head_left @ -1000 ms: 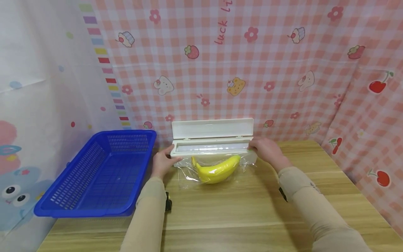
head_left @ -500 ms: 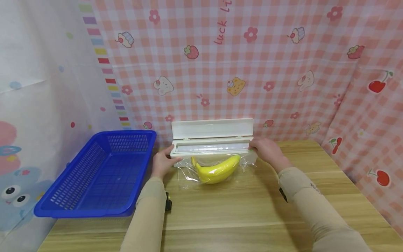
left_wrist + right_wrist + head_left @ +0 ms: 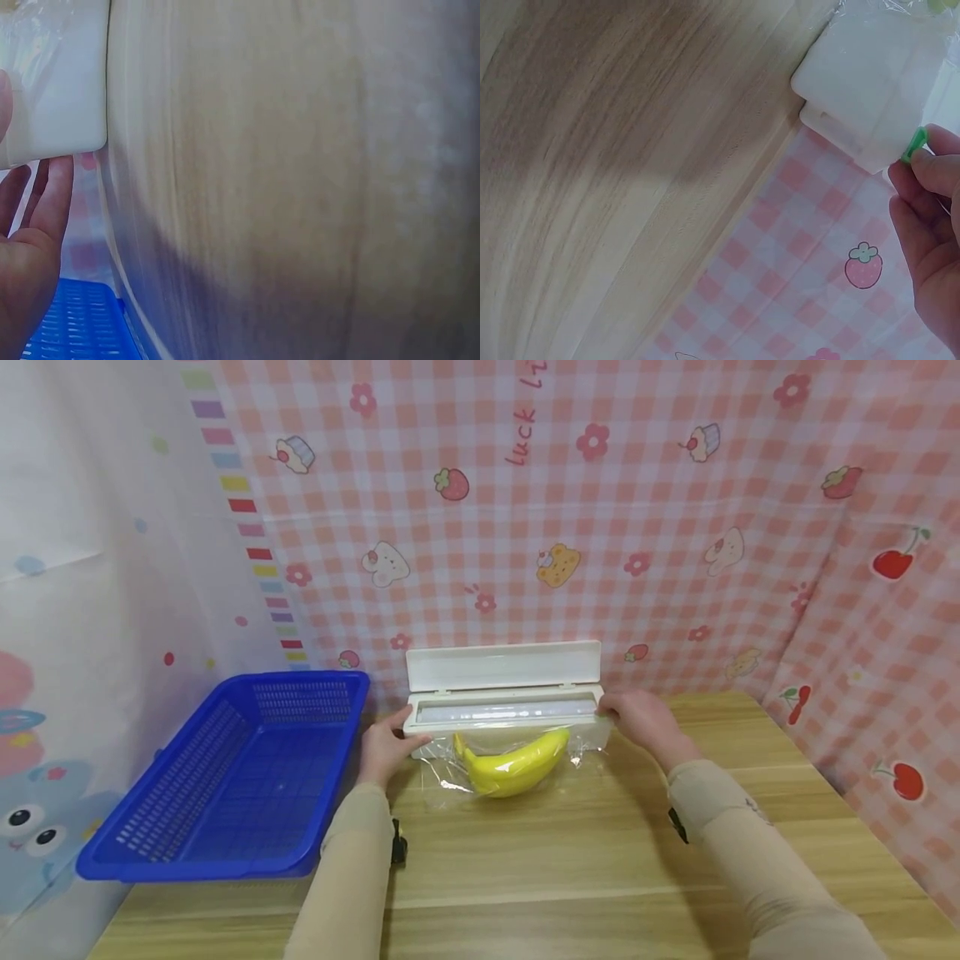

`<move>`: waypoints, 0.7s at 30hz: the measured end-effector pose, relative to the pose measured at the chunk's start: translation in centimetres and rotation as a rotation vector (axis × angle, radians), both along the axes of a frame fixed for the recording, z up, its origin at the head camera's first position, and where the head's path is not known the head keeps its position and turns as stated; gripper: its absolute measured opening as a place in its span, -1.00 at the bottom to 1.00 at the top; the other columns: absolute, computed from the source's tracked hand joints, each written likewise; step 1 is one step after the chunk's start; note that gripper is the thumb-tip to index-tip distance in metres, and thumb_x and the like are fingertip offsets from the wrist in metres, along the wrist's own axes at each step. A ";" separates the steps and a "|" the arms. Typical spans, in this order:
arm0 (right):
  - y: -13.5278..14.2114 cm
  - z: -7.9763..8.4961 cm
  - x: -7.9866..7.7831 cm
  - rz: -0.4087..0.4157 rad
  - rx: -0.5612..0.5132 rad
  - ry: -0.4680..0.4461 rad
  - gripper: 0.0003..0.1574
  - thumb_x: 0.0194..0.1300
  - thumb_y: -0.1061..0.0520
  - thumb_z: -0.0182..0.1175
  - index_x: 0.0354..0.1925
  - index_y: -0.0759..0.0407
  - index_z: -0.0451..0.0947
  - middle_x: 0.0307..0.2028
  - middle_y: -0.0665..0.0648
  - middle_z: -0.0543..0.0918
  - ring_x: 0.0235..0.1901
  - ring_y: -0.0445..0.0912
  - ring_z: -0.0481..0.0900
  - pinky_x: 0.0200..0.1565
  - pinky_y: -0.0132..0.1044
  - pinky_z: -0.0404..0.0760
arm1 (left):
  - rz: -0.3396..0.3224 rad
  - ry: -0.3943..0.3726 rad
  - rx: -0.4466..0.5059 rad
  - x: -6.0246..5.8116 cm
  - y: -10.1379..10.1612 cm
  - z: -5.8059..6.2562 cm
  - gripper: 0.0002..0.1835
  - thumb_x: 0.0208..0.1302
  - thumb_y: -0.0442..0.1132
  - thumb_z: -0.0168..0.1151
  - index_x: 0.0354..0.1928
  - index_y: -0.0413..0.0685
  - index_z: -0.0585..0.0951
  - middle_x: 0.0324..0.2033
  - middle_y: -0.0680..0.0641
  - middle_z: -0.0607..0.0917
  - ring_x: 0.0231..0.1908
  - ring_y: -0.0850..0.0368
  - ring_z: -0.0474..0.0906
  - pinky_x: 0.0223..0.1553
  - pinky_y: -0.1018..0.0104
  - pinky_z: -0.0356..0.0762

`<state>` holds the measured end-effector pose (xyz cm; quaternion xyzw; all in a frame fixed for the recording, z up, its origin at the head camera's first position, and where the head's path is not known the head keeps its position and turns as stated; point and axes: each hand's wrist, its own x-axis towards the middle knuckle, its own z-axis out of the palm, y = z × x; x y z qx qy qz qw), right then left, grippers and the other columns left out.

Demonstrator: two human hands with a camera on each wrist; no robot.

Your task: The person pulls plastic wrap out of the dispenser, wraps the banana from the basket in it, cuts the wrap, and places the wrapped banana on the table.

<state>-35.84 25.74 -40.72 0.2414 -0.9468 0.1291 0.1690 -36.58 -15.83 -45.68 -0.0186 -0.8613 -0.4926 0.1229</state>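
A white cling film dispenser (image 3: 510, 725) stands at the back of the table with its lid (image 3: 502, 667) raised. Clear film (image 3: 444, 777) comes over its front and drapes around a yellow banana (image 3: 517, 766) lying before it. My left hand (image 3: 386, 747) grips the dispenser's left end, thumb on the front and fingers at the side; the left wrist view shows this hand (image 3: 34, 247) at the white corner. At the other end, my right hand (image 3: 641, 722) pinches a small green slider (image 3: 914, 145) between thumb and forefinger, seen best in the right wrist view.
To the left of my left arm sits a blue plastic basket (image 3: 281, 785) with perforated walls. Behind the wooden table (image 3: 540, 877) hangs a pink checked cloth (image 3: 480, 543), close behind the raised lid. Another patterned cloth (image 3: 892, 652) borders the right side.
My right hand has shifted slightly right along the dispenser's end with the green slider. The left hand stays on the box, and the head view has turned a little.
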 end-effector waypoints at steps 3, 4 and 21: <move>0.0 -0.1 0.0 -0.003 0.001 0.002 -0.89 0.22 0.33 0.30 -0.35 0.13 0.69 -0.31 0.10 0.73 -0.28 0.10 0.67 -0.22 0.00 0.64 | -0.002 -0.002 0.003 0.0 0.0 0.0 -0.23 -0.02 -0.23 0.59 0.28 -0.21 0.50 0.20 -0.24 0.55 0.17 -0.10 0.51 0.18 0.10 0.47; 0.0 -0.1 -0.1 -0.004 0.001 0.004 -0.89 0.22 0.33 0.29 -0.34 0.14 0.69 -0.31 0.10 0.73 -0.28 0.11 0.67 -0.22 0.01 0.64 | -0.005 0.001 0.003 0.0 0.0 0.0 -0.23 -0.01 -0.24 0.59 0.29 -0.22 0.50 0.20 -0.24 0.54 0.16 -0.11 0.51 0.18 0.09 0.48; -0.3 -0.1 0.3 0.001 -0.018 -0.020 -0.92 0.19 0.32 0.36 -0.30 0.20 0.69 -0.32 0.11 0.70 -0.27 0.05 0.65 -0.15 -0.03 0.64 | -0.020 0.000 -0.005 0.2 0.0 -0.1 -0.23 0.03 -0.21 0.56 0.32 -0.21 0.47 0.24 -0.26 0.51 0.22 -0.14 0.46 0.24 0.06 0.42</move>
